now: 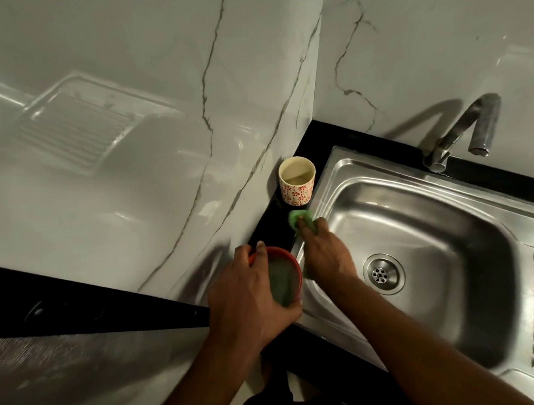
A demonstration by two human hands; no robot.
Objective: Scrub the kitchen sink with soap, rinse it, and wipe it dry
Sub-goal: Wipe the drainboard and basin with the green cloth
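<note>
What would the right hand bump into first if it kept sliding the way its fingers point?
Most likely the patterned cup, which stands on the black counter just beyond the green sponge that the right hand holds. Depth is hard to judge.

Home kitchen; steel sink (336, 178); tap (463, 131); marble-look wall tiles (125, 85).

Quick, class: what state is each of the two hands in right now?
Left hand: grips the red bowl.
Right hand: holds the green sponge.
</note>
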